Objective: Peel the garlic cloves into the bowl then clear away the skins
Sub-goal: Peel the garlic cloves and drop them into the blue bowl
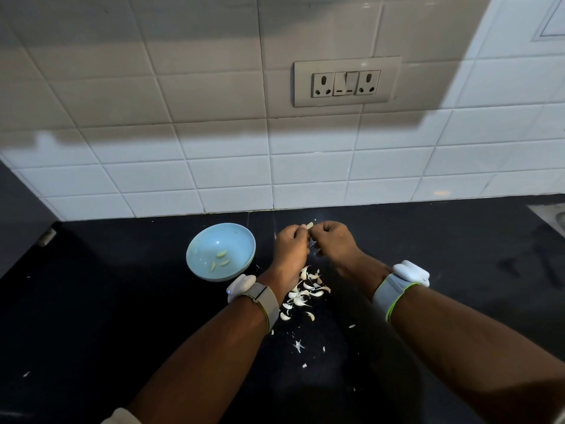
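Fingers (301, 231) of both hands pinched on one garlic clove (310, 225), raised over the desk (122, 301) beside the bowl (220, 251), above skins (302, 293) near back edge.

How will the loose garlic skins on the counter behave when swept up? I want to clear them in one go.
The garlic skins look thin and papery, so probably very light and floppy. They lie scattered on the black counter, so they would likely flutter or cling rather than slide together.

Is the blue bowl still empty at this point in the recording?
No, the blue bowl already holds a few peeled garlic cloves lying on its bottom.
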The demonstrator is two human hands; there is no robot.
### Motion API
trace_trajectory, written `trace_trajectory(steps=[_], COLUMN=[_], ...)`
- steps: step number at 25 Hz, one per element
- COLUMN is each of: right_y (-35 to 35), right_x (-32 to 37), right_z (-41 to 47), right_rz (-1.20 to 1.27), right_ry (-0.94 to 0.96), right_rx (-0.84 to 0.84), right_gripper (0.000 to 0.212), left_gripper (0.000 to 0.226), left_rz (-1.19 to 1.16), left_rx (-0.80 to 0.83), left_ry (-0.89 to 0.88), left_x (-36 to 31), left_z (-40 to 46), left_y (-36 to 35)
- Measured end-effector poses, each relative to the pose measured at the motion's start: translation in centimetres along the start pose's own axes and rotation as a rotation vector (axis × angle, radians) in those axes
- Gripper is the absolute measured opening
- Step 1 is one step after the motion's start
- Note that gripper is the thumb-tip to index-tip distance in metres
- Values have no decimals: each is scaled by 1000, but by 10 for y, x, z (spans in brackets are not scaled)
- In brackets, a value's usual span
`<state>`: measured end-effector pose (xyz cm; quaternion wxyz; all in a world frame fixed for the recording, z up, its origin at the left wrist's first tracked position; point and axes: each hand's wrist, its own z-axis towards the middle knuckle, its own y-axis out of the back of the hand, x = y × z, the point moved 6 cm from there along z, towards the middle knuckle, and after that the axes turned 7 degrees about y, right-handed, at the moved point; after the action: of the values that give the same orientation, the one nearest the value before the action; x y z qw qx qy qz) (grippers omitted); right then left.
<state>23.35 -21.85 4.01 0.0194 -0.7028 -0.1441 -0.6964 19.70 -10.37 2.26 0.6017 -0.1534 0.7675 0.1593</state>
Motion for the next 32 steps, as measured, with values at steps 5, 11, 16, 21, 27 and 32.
trace_trajectory(steps=[5, 11, 16, 21, 27, 32], right_y=[-3, 13, 19, 9, 5, 7], right_x=[-11, -26, -13, 9, 1, 8], right_z=[-2, -3, 2, 0, 5, 4], right_rz=[-164, -360, -490, 41, 174, -41], right_ry=[-83, -106, -39, 123, 17, 95], right_rx=[85, 112, 62, 75, 45, -59], right_gripper=[39, 20, 24, 13, 14, 12], left_gripper=[31, 28, 32, 34, 35, 34], left_rz=[-149, -189, -149, -68, -16, 172], left_rx=[15, 10, 11, 17, -14, -117], left_ry=[120, 135, 113, 51, 6, -34], left_x=[2, -2, -2, 3, 1, 0], left_z=[-1, 3, 1, 4, 3, 3], left_y=[4, 13, 11, 6, 2, 6])
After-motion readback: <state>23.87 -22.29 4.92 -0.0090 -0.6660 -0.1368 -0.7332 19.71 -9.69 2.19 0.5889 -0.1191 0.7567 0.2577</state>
